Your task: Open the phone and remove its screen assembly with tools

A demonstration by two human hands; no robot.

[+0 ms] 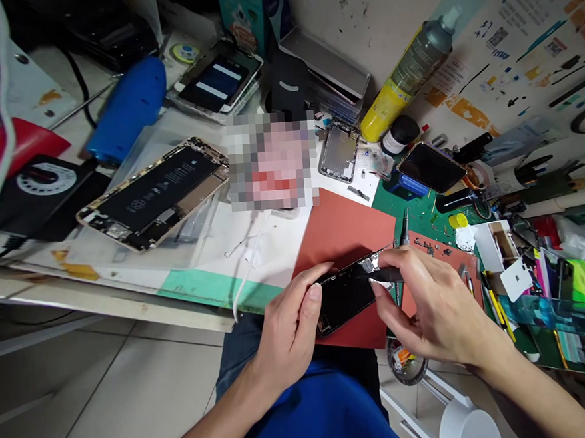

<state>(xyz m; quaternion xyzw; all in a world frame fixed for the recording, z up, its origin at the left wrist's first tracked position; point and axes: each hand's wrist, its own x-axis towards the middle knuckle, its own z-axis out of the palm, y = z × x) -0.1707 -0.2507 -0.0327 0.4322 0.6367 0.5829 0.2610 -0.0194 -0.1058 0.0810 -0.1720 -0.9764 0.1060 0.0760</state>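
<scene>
1. The table (118, 304) is crowded with repair gear, including a yellow spray can (408, 84) and an opened smartphone (155, 195) showing its black battery.
2. A red silicone mat (348, 232) lies near the table's front edge.
3. A black smartphone (345, 299) is held just above the mat, tilted.
4. The left hand (290, 326) is closed around the phone's side.
5. The right hand (433, 296) pinches a slim black tool (384, 274), its end at the phone's silvery upper end.
</scene>
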